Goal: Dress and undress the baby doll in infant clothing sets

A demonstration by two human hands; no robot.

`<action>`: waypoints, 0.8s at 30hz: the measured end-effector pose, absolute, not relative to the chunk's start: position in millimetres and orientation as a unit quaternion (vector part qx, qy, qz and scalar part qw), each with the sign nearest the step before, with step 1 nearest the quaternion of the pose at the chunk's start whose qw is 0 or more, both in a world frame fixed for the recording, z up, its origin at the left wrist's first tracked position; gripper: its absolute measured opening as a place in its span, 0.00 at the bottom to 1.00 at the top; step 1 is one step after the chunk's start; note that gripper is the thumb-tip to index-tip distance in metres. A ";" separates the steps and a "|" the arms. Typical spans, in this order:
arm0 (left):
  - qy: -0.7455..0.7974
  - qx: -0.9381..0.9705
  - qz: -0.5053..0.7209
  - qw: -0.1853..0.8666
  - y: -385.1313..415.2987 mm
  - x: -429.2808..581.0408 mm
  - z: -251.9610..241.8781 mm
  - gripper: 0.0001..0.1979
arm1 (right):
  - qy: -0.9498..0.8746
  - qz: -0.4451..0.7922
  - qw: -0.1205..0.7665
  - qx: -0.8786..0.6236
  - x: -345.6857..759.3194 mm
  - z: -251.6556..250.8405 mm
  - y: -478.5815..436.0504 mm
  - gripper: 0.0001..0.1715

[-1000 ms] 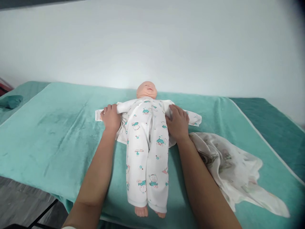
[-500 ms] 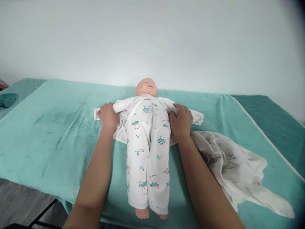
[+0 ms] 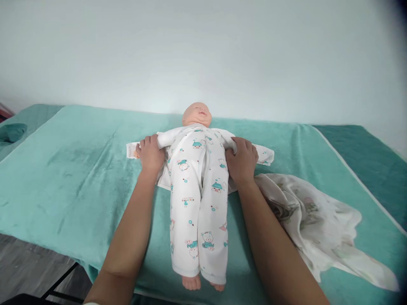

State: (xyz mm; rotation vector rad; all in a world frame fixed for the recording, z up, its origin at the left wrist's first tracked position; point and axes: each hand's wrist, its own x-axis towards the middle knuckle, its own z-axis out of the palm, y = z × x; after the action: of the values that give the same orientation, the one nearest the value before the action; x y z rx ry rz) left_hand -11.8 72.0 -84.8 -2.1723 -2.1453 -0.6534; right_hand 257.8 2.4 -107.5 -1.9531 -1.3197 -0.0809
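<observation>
A baby doll (image 3: 196, 113) lies face up, its head toward the wall and its bare feet toward me. Printed white baby pants (image 3: 186, 212) cover its legs and reach up over its chest. A white baby shirt (image 3: 163, 180) is spread beneath the doll, its sleeves stretched out to both sides. My left hand (image 3: 151, 153) has its fingers curled over the sleeve on the left, beside the doll's arm. On the other side, my right hand (image 3: 242, 157) grips the right sleeve near the doll's arm. Fingertips of both hands are partly hidden.
A crumpled white printed cloth (image 3: 313, 220) lies to the right, beside my right forearm. Under everything is a green towel-like cover (image 3: 79, 182) on a table against a pale wall (image 3: 203, 51). Dark floor and a black table leg show at lower left.
My left hand has shifted slightly right along the sleeve, closer to the doll's body. My right hand stays nearly in place. The view has moved a little.
</observation>
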 end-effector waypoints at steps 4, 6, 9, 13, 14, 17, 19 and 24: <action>-0.686 -0.697 -0.209 0.008 70.7 -8.8 -84.0 0.23 | -0.516 -0.029 0.383 -0.766 256.6 -107.8 2.4 0.27; -0.687 -0.696 -0.209 0.006 70.5 -8.3 -83.5 0.23 | -0.516 -0.029 0.384 -0.765 256.3 -108.3 2.4 0.27; -0.687 -0.696 -0.211 0.002 70.5 -7.6 -82.9 0.23 | -0.515 -0.027 0.384 -0.766 256.4 -109.1 2.6 0.27; -0.689 -0.693 -0.209 -0.004 71.2 -8.0 -84.2 0.24 | -0.518 -0.027 0.380 -0.765 257.0 -110.1 3.0 0.28; -0.690 -0.692 -0.213 -0.009 70.6 -8.4 -83.9 0.24 | -0.519 -0.027 0.380 -0.765 257.2 -110.1 3.1 0.28; -0.675 -0.687 -0.265 -0.046 63.9 -7.1 -76.1 0.25 | -0.515 -0.029 0.384 -0.766 257.4 -109.1 2.8 0.27; -0.637 -0.699 -0.315 -0.082 55.3 0.1 -62.4 0.24 | -0.515 -0.025 0.386 -0.765 257.6 -107.5 2.5 0.27; -0.446 -0.837 -0.284 -0.141 38.7 56.0 -14.3 0.21 | -0.515 -0.016 0.397 -0.760 261.7 -105.9 3.2 0.26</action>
State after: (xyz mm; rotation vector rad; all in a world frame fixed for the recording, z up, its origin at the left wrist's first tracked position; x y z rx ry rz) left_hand 56.0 38.7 -14.3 -2.8956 -1.5441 -0.9811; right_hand 261.7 3.2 -105.9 -1.9251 -1.3045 -0.0398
